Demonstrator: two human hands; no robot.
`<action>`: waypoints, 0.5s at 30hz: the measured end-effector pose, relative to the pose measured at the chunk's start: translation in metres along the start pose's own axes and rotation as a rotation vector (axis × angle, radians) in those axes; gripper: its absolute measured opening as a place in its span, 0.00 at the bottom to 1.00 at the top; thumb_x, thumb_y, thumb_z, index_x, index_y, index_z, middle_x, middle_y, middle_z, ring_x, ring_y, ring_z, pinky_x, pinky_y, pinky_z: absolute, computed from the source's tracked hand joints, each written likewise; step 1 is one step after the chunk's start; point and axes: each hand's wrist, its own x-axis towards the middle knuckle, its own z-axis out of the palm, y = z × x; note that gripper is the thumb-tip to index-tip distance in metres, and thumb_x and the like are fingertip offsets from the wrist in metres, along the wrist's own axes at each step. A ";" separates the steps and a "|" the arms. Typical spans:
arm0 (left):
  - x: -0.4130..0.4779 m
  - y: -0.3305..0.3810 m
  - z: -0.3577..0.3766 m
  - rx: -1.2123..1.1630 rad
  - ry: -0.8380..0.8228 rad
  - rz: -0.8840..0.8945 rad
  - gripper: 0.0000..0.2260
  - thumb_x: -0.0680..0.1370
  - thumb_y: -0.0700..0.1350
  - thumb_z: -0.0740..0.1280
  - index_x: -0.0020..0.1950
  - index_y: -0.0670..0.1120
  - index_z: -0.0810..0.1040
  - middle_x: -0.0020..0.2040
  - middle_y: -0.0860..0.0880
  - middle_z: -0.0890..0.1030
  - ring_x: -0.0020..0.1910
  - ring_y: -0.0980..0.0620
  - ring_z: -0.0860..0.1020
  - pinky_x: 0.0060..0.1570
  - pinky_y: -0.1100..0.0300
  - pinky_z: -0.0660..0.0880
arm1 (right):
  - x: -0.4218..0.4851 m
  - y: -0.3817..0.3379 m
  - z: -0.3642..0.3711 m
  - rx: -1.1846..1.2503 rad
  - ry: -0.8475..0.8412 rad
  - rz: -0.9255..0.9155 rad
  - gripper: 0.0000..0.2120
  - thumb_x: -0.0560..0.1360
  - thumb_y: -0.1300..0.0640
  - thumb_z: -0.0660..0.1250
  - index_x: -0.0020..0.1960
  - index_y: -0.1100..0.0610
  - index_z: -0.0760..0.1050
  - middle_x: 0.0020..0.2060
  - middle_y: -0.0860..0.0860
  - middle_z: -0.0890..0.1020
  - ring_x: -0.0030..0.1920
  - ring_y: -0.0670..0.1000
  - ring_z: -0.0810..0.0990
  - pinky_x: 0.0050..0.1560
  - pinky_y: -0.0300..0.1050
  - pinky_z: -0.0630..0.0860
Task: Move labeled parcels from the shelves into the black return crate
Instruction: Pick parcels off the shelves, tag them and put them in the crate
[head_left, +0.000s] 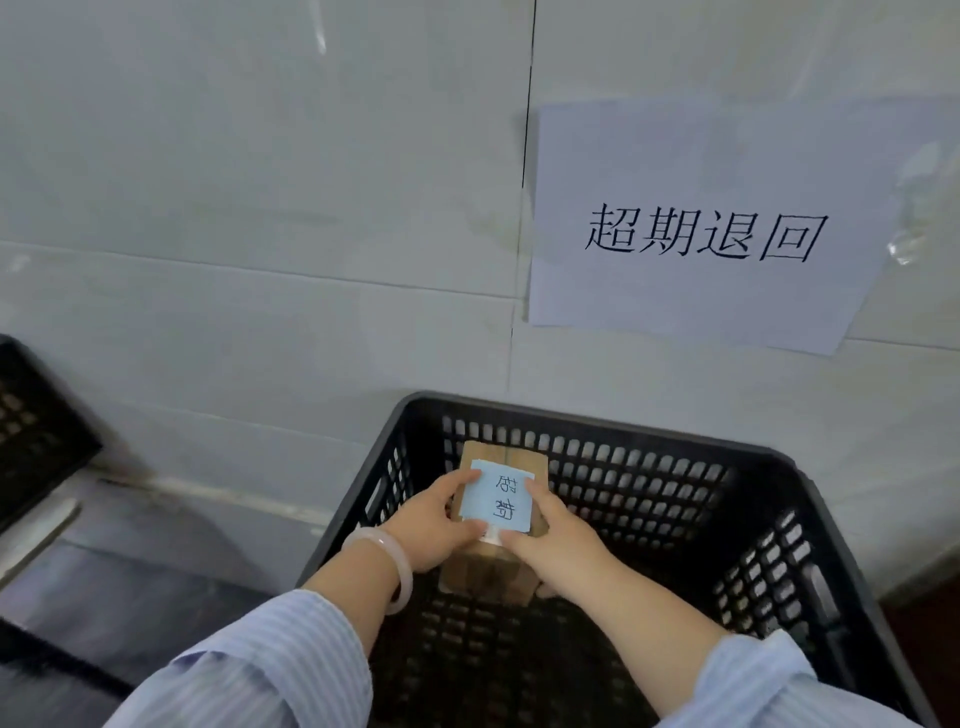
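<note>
Left hand (431, 525), right hand (558, 538): fingers (464, 480) round parcel (524, 462).

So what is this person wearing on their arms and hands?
Both arms wear light blue shirt sleeves with fine white stripes, the left sleeve and right sleeve. A pale, translucent bangle circles the left wrist. The left hand and right hand are bare, no gloves.
</note>
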 end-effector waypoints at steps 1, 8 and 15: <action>0.010 -0.004 -0.001 0.040 -0.013 -0.022 0.29 0.78 0.47 0.68 0.76 0.60 0.60 0.64 0.51 0.74 0.48 0.57 0.78 0.41 0.69 0.76 | 0.011 0.004 0.005 0.009 -0.016 0.031 0.38 0.76 0.47 0.67 0.78 0.40 0.49 0.68 0.48 0.69 0.55 0.48 0.74 0.52 0.46 0.80; 0.072 -0.043 0.002 0.197 -0.075 -0.172 0.38 0.76 0.40 0.69 0.78 0.61 0.53 0.67 0.49 0.73 0.59 0.49 0.76 0.56 0.57 0.77 | 0.074 0.034 0.046 0.059 -0.080 0.083 0.41 0.75 0.52 0.70 0.79 0.41 0.49 0.64 0.48 0.73 0.53 0.45 0.73 0.50 0.35 0.73; 0.098 -0.079 0.023 0.266 -0.005 -0.250 0.36 0.76 0.38 0.67 0.80 0.53 0.54 0.74 0.46 0.68 0.70 0.46 0.70 0.67 0.57 0.68 | 0.095 0.054 0.089 0.142 -0.082 0.080 0.42 0.75 0.56 0.71 0.79 0.42 0.49 0.68 0.47 0.72 0.55 0.42 0.70 0.54 0.33 0.71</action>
